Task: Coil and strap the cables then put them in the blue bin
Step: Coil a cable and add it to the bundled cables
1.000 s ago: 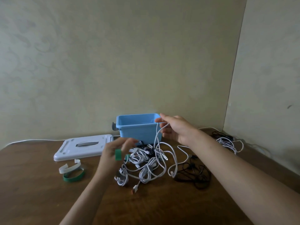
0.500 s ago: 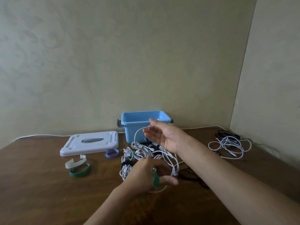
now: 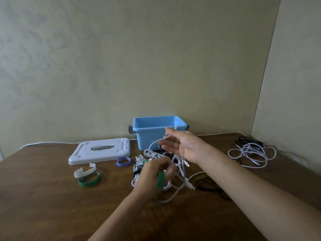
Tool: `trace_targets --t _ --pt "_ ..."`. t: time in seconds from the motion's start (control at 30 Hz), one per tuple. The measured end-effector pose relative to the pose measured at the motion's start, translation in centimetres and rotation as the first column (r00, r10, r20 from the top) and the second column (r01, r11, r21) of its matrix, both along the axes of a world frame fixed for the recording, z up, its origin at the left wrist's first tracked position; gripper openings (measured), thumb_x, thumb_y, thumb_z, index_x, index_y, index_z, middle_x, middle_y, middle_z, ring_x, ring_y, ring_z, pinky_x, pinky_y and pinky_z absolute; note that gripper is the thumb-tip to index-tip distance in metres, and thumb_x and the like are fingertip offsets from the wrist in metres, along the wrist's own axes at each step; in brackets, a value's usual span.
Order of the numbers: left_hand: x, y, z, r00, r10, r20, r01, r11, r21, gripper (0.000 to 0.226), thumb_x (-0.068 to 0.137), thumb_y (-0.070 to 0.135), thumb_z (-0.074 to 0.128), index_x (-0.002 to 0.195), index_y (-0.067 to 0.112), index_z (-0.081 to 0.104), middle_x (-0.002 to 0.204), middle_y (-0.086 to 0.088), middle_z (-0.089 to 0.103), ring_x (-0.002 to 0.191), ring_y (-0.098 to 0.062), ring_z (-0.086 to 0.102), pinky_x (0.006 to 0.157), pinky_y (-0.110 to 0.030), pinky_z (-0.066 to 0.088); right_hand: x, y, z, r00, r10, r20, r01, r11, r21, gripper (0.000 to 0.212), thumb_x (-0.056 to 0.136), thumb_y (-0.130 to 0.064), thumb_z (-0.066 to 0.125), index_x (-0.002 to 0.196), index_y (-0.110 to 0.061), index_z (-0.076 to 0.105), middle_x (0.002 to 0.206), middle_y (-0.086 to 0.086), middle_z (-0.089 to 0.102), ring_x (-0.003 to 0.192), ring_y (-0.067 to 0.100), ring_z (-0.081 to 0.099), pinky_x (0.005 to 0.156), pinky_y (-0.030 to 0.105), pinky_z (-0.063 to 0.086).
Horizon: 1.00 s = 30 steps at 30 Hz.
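Note:
A tangle of white cables lies on the wooden table in front of the open blue bin. My right hand is raised above the pile, fingers extended, with a loop of white cable running through them. My left hand is low over the pile, blurred, and grips a green strap together with white cable strands. A loose cable end with a plug hangs below it.
The bin's white lid lies to the left. A purple strap, a white strap and a green strap lie near it. Another bundle of white cables and black cables lie to the right.
My left hand dropped from beside the bin to the front of the pile with the green strap. My right hand shifted left and lower, the cable loop following.

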<state>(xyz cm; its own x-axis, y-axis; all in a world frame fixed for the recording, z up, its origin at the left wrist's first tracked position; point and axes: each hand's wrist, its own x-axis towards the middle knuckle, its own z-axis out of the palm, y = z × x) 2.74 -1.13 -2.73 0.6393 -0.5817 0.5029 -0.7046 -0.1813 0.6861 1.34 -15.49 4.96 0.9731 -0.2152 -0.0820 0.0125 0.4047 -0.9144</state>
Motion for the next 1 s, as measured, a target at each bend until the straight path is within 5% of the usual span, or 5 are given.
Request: trace_targets --t 0.17,0.37,0.6,0.8,1.0 --pt "0.5 1.0 1.4 0.971 0.058 -0.233 -0.124 0.953 -0.277 0.024 0.102 0.014 0.051 0.082 0.005 0.06 0.068 -0.003 0.063 0.058 -0.006 0.058 0.054 -0.016 0.045 -0.4 -2.5 -1.7 0.998 -0.022 -0.061 0.003 0.955 -0.297 0.032 0.097 -0.032 0.066 0.119 -0.009 0.061 0.09 0.006 0.075 0.084 0.024 0.077 0.074 0.033 0.064" --pt "1.2 1.6 2.0 0.934 0.051 -0.355 -0.209 0.881 -0.424 0.027 0.104 0.024 0.047 0.088 0.004 0.057 0.062 -0.001 0.062 0.05 -0.01 0.049 0.046 -0.024 0.039 -2.3 -1.7 -3.8 0.964 0.22 -0.15 -0.255 0.603 -0.756 0.063 0.079 -0.072 0.05 0.124 -0.03 0.063 0.121 -0.013 0.067 0.115 0.001 0.06 0.1 0.024 0.043" --pt "2.1 2.2 2.0 0.908 0.045 -0.416 -0.267 0.828 -0.493 0.03 0.104 0.029 0.047 0.092 0.004 0.058 0.065 -0.011 0.061 0.046 -0.011 0.043 0.044 -0.028 0.036 -2.5 -1.8 -4.4 0.981 0.181 -0.069 -0.135 0.384 -0.913 0.053 0.075 -0.059 0.081 0.12 -0.04 0.06 0.11 -0.011 0.065 0.105 0.006 0.062 0.092 0.031 0.051" --pt "3.0 3.9 3.2 0.905 0.098 -0.415 -0.323 0.792 -0.518 0.035 0.106 0.036 0.041 0.094 0.007 0.057 0.062 -0.004 0.063 0.049 -0.019 0.046 0.048 -0.031 0.043 -3.4 -3.5 -4.3 0.965 0.136 -0.226 -0.236 0.066 -0.969 0.069 0.075 -0.058 0.081 0.136 -0.042 0.053 0.122 -0.014 0.049 0.114 0.007 0.053 0.096 0.033 0.051" --pt "2.8 3.4 2.8 0.937 -0.05 -0.346 -0.131 0.868 -0.479 0.033 0.105 0.028 0.045 0.077 0.013 0.054 0.06 -0.006 0.041 0.052 -0.016 0.036 0.049 -0.032 0.032 -2.8 -0.6 -3.7 0.982 0.179 -0.054 -0.068 0.07 -0.995 0.088 0.078 -0.063 0.075 0.153 -0.038 0.036 0.147 -0.011 0.046 0.134 0.01 0.046 0.111 0.04 0.043"
